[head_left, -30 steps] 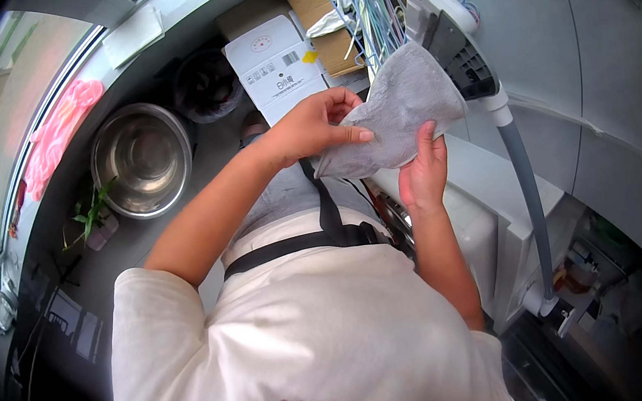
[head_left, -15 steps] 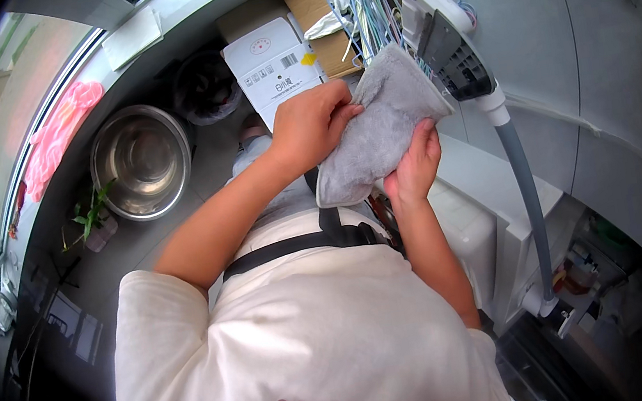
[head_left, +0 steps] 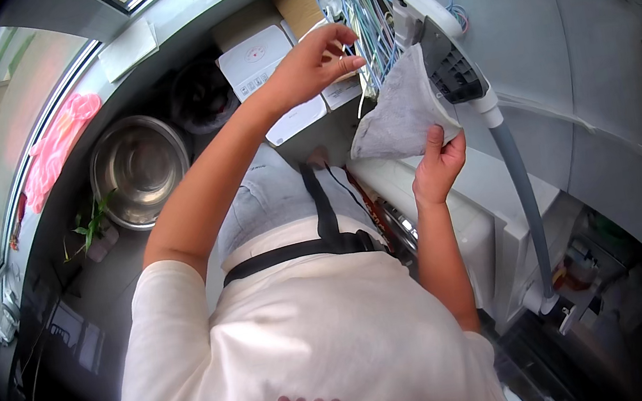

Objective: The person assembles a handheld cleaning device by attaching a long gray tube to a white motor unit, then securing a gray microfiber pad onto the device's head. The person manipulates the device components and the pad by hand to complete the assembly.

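Cluttered laundry corner: right hand (head_left: pixel 437 171) pinches a grey cloth (head_left: pixel 401 115) at frame centre-right; left hand (head_left: pixel 310 62), fingers loosely open, reaches toward hanging wire hangers (head_left: pixel 366 3), which could perhaps snag the cloth.

A grey cloth (head_left: pixel 401 115) (soft, slightly crumpled) hangs folded beside the bundle of wire hangers (head_left: pixel 366 3).

Little free room was left around the grey cloth (head_left: pixel 401 115): it was hemmed in above by hanging wire hangers (head_left: pixel 365 3) and on the right by the white-and-black handle (head_left: pixel 440 50) with its grey hose (head_left: pixel 520 187). Open space was found lower left, over the steel bowl (head_left: pixel 136 172).
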The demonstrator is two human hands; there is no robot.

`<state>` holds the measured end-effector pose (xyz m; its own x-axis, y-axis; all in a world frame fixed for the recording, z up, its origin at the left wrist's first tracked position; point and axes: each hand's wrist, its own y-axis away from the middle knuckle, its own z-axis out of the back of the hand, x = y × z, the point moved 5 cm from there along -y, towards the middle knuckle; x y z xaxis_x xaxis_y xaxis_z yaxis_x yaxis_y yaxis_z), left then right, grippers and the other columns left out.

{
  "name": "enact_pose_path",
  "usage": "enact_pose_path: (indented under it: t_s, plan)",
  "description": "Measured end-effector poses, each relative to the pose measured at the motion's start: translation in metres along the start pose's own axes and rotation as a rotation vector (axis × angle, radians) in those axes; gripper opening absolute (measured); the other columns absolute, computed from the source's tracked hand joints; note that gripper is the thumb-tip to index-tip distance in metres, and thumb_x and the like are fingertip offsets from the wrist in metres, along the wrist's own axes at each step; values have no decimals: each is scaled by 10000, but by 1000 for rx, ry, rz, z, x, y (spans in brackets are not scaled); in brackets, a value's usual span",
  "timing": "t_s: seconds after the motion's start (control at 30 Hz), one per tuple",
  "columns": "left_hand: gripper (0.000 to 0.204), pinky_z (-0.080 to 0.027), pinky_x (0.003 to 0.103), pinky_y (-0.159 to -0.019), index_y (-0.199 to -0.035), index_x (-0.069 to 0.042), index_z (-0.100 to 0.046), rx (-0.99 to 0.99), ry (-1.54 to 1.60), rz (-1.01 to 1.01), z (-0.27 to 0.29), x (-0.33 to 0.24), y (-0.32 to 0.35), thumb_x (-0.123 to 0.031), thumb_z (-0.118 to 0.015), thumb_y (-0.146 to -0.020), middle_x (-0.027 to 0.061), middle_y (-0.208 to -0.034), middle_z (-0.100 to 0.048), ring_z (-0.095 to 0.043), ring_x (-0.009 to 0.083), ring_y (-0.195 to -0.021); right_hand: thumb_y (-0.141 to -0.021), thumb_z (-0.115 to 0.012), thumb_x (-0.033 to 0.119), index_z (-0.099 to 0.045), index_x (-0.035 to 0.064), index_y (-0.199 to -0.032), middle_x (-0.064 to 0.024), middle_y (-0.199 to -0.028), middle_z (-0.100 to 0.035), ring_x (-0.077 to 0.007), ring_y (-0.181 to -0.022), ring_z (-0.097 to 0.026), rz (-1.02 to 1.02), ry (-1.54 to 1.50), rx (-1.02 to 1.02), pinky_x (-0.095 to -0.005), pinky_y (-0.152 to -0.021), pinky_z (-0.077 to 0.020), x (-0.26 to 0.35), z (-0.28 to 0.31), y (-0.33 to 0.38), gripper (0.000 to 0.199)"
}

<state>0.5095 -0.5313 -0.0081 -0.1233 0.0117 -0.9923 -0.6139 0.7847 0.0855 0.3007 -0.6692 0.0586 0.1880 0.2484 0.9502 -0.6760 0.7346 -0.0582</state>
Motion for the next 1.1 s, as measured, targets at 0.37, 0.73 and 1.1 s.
enact_pose_path:
  t_s: [0.37, 0.73, 1.1]
  plan:
    - [922, -163, 497, -1173, -1518, -240, -228, 116, 174, -201, -31, -14, -82, -419, -767, -792, 101, -1518, -308, -241, 305, -1428, -958, -607, 148, -576, 12, -1114, -45, -1080, -605, -113, -943, -549, 82, 71, -89, -250, -849, -443, 10, 17, -22, 209]
    - [910, -210, 464, -1155, -1483, -226, -312, -89, 123, -488, -18, -34, -65, -440, -788, -738, 137, -1485, -338, -260, 326, -1408, -964, -599, 152, -615, -4, -1125, -53, -1096, -639, -114, -999, -569, 129, 42, -79, -265, -904, -428, 6, -5, -41, 225]
    - [314, -445, 386, -915, -863, -120, -588, -195, -666, -919, -18, -87, -30, -106, -785, -619, 15, -1127, -614, -552, 268, -1087, -914, -680, 189, -605, -12, -1128, -49, -1087, -631, -119, -981, -563, 56, 66, -46, -257, -912, -417, 1, -2, -37, 303]
